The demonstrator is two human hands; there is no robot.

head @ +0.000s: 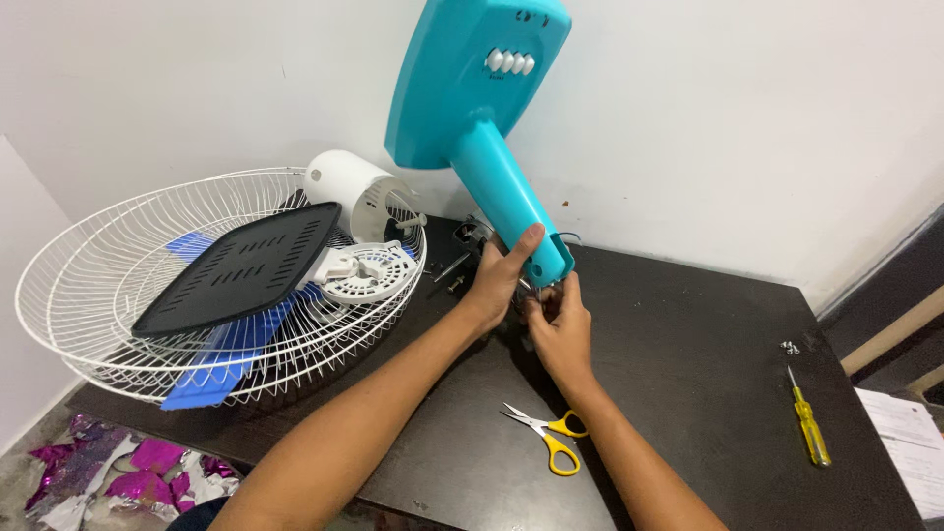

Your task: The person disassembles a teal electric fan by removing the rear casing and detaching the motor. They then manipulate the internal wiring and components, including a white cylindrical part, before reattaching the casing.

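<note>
Yellow-handled scissors [546,438] are lying nearest. Left hand [500,278] is grasping the teal fan stand [482,108], tilted over the dark table [708,374]; right hand [560,324] is pinching wires at its lower end. Top-heavy, it may be slipping, straining them.

Well off to the right of the hands [536,300], at the picture's lower right edge past the end of the dark worktop [708,374], lies a white printed sheet [910,442], rectangular, with fine dark lines of print. Below and left of the hands, crumpled purple and silver foil wrapping [118,472] lies on the floor.
</note>
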